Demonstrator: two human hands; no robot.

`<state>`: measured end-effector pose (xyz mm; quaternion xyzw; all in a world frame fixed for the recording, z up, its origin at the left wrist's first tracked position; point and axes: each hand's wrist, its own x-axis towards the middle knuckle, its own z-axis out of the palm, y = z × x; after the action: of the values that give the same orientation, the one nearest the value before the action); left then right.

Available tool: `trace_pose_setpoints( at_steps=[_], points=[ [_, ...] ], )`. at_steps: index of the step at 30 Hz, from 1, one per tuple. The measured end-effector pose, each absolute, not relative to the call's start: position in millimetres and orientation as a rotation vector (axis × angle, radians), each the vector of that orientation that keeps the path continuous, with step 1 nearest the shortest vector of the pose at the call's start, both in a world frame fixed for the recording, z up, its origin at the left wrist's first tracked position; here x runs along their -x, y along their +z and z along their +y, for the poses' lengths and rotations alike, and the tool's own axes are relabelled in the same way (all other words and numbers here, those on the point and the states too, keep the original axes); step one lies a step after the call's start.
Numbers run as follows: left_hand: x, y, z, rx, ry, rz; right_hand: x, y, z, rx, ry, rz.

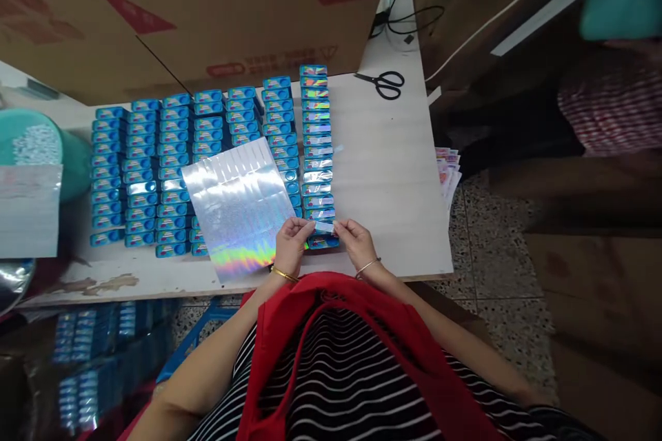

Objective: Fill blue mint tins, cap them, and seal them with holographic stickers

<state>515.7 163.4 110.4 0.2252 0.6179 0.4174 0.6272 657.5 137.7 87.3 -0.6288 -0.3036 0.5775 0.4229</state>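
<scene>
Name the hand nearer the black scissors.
Right. The right hand is below and left of the scissors in the picture; the left hand is farther left, at the edge of the shiny sheet.

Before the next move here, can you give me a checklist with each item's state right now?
1. Silver strip held at both ends: ok, the left hand and right hand each pinch one end.
2. Silver strip above the right-hand column of blue boxes: ok, near the end closest to the person.
3. Silver strip touching a box: cannot tell.
4. Every box in plain sight: not ok, the silver sheet covers some.
5. Scissors away from both hands: ok, toward the table's far side.
</scene>
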Motion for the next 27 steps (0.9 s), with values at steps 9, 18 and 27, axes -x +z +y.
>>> trace_pose_setpoints(
  at_steps=[9,18,27],
  points=[
    [-527,76,166,-1.332,0.67,1.752,-686,54,142,1.852,1.059,-1.394],
    [-538,73,162,-1.62,0.264,1.971,-690,43,143,1.979,0.896,-1.837],
    [-535,71,165,-1.674,0.182,2.062,-692,25,125,1.959,0.923,-1.556]
  ],
)
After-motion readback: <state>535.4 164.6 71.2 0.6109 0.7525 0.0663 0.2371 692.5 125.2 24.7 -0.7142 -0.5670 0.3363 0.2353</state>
